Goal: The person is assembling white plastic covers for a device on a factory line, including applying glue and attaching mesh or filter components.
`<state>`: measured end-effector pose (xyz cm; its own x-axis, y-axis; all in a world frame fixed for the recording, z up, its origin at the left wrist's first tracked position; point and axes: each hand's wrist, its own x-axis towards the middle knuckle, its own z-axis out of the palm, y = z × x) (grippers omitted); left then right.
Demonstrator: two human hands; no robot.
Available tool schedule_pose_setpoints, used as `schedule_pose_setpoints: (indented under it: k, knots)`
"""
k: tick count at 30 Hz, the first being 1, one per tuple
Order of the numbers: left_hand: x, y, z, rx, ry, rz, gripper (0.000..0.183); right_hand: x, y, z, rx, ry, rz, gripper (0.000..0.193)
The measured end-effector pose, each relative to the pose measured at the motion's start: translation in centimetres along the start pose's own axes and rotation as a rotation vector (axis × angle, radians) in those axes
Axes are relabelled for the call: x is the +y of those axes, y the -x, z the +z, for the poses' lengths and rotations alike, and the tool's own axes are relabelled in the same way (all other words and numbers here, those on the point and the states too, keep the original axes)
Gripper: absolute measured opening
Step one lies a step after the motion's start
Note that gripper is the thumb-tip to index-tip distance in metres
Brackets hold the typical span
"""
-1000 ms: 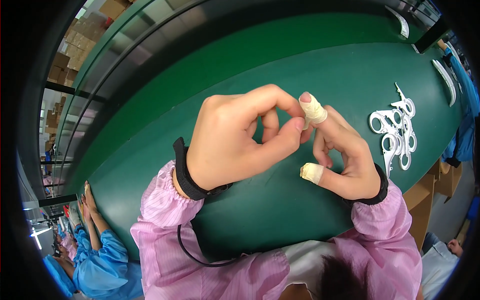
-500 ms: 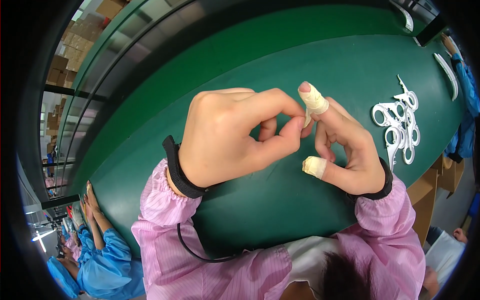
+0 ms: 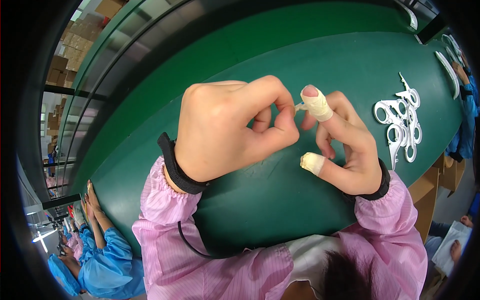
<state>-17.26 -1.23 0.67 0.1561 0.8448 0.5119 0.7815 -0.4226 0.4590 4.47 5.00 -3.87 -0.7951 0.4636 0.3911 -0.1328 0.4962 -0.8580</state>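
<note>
Above the green table, my left hand [image 3: 227,130] pinches the loose end of a cream finger tape [image 3: 318,107] between thumb and forefinger. That tape is wrapped round the forefinger of my right hand [image 3: 352,145], leaving the fingertip bare. A short twisted strip stretches from the wrap to the pinch. Another cream wrap [image 3: 313,163] covers my right thumb. My right forefinger and thumb stand apart, with the other fingers loosely curled and nothing seen in them. Black bands circle both wrists, and a dark cord hangs from the left sleeve.
White plastic ring-shaped parts [image 3: 400,122] lie clustered on the green table [image 3: 250,215] to the right. Curved white pieces [image 3: 446,72] rest at the far right near a co-worker's arm. At left a co-worker in blue [image 3: 107,260] has hands on the table edge. Cardboard [image 3: 425,187] stands below right.
My left hand has drawn slightly left, pulling the tape end out sideways from the right forefinger; before, it hung down beside the finger. The right forefinger has shifted slightly down.
</note>
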Motion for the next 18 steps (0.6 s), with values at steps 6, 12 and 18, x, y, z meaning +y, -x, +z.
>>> schedule_pose_setpoints:
  k: [6, 12, 18]
  knots:
    - [-0.3, -0.1, -0.4, -0.020, -0.005, 0.038, 0.015, -0.4, 0.0, -0.5, -0.030, -0.054, -0.073, 0.081]
    - [0.0, -0.5, -1.1, -0.139, 0.184, -0.033, 0.007, 0.5, 0.0, -0.7, -0.069, -0.084, -0.234, 0.088]
    - [1.5, -0.7, -1.8, -0.281, 0.870, -0.519, 0.016, -0.2, 0.3, -1.5, -0.136, -0.175, -0.158, 0.106]
